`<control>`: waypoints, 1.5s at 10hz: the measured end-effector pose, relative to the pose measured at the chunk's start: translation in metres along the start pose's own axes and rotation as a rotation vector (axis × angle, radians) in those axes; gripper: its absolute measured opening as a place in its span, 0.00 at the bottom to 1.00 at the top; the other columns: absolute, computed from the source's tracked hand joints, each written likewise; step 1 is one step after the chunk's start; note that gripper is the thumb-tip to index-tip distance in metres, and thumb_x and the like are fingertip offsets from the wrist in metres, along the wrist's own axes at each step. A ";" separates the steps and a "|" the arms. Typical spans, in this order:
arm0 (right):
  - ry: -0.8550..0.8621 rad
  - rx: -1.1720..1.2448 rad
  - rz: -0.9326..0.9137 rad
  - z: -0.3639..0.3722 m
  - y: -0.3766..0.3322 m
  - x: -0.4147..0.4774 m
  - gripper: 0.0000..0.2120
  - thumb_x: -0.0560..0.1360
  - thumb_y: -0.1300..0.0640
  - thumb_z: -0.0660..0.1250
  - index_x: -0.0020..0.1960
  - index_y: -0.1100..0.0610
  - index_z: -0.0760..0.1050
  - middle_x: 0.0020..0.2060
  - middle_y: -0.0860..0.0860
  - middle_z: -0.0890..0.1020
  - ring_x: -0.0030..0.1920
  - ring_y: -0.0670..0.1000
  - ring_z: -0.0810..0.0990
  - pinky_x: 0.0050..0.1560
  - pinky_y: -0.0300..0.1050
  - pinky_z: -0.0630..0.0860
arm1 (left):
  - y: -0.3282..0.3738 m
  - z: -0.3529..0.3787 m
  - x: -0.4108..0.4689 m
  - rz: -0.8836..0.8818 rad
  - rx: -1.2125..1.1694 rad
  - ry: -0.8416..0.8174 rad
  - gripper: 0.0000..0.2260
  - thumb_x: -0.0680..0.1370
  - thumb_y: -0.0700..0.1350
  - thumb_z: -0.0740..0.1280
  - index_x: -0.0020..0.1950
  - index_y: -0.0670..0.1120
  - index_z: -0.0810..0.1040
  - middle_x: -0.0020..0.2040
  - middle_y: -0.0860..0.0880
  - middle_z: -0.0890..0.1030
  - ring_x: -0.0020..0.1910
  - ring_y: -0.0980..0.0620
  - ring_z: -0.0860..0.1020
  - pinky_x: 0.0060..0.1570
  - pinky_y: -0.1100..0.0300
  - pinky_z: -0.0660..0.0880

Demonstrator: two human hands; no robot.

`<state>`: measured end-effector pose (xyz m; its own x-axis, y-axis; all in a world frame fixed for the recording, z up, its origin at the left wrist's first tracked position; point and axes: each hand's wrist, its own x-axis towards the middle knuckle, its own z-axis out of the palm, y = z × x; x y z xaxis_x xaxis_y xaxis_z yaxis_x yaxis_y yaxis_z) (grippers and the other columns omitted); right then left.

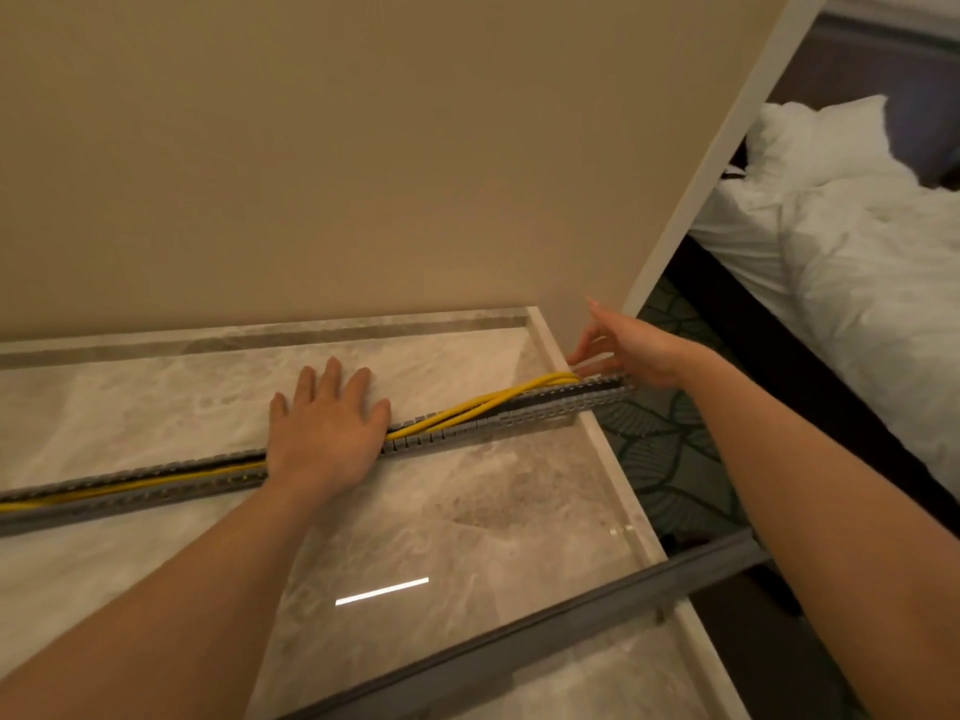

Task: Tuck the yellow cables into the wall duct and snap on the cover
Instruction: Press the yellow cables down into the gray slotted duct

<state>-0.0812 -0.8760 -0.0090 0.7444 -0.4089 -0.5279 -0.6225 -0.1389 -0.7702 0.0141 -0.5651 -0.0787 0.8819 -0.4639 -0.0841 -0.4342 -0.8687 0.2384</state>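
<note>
**Inspector 1:** Nearest us we record the left forearm (171, 605) and the right forearm (831, 511), both bare, reaching forward. Below them the grey cover (519, 631) lies loose and slantwise on the marble top (467, 511), its right end overhanging the edge.

**Inspector 2:** We agree. The cover lies well apart from the duct. Where is the duct?

**Inspector 1:** The slotted grey duct (156, 491) lies flat across the marble top, running from the left edge to the far right corner, beside the beige wall (363, 148).

**Inspector 2:** And the hands?

**Inspector 1:** We note the left hand (327, 423) palm down on the middle of the duct, fingers straight and spread, pressing. The right hand (618, 350) is at the duct's far end, thumb raised, fingertips at the cable ends. We cannot tell whether it pinches them.

**Inspector 2:** The cables?

**Inspector 1:** The yellow cables (493, 402) sit inside the channel left of the pressing hand. To its right they rise above the channel toward the far end.

**Inspector 2:** Beyond the edge we see patterned carpet (660, 433) and a bed with white bedding (857, 226).
</note>
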 end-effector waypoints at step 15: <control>0.227 0.697 -0.056 0.004 0.060 0.006 0.22 0.77 0.46 0.61 0.27 0.52 0.65 0.22 0.49 0.70 0.30 0.48 0.70 0.40 0.45 0.71 | 0.000 -0.002 -0.002 -0.019 -0.031 0.002 0.24 0.78 0.58 0.47 0.74 0.57 0.53 0.78 0.51 0.49 0.76 0.48 0.47 0.72 0.42 0.48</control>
<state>-0.1131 -0.8830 -0.0604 0.6553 -0.6048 -0.4525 -0.2309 0.4101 -0.8824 0.0123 -0.5640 -0.0765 0.8901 -0.4474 -0.0872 -0.4117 -0.8713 0.2672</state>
